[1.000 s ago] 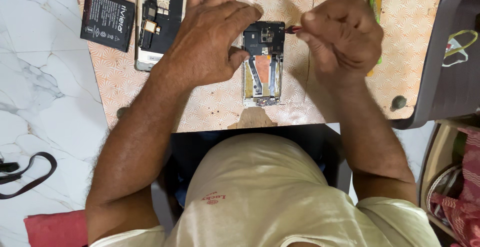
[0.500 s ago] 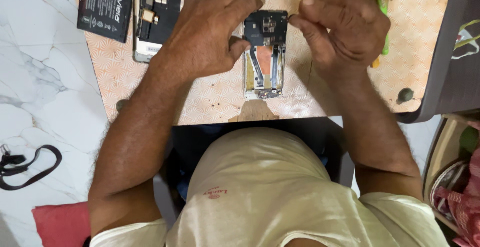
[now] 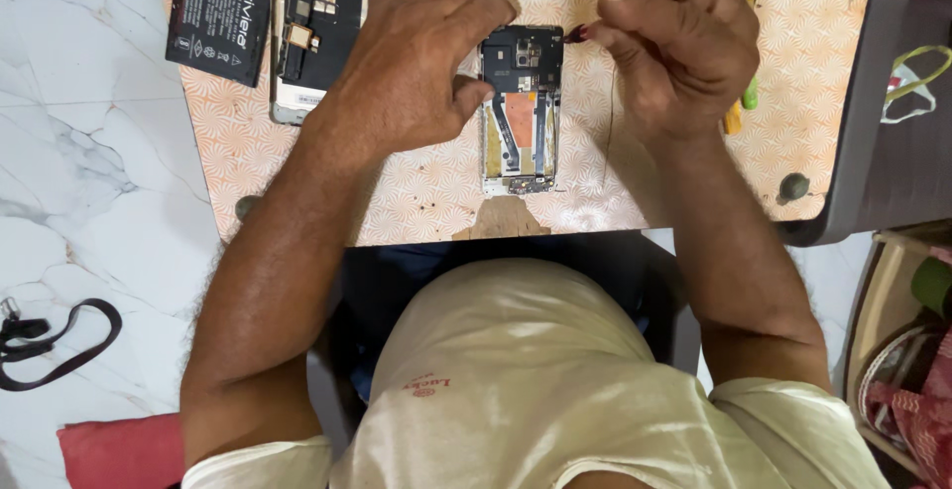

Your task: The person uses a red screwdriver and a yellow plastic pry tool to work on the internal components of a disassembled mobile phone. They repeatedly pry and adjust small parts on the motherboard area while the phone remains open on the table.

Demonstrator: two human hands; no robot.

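Note:
An opened phone [image 3: 523, 117] with bare circuit boards lies face down on a small patterned table [image 3: 416, 191]. My left hand [image 3: 416, 62] rests over its left edge, thumb and fingers steadying it. My right hand [image 3: 674, 43] pinches a small dark-red-tipped tool [image 3: 577, 33] at the phone's top right corner. The rest of the tool is hidden in my fingers.
A second opened phone [image 3: 317, 23] and a black battery [image 3: 218, 23] lie at the table's left. Yellow and green tools [image 3: 742, 102] lie behind my right hand. A dark chair [image 3: 892, 122] stands right; a black strap [image 3: 50, 340] and red cloth [image 3: 119, 449] lie on the marble floor.
My hands stay on the opened phone with little shift. The camera view has tilted slightly, so the table sits a little higher in the picture.

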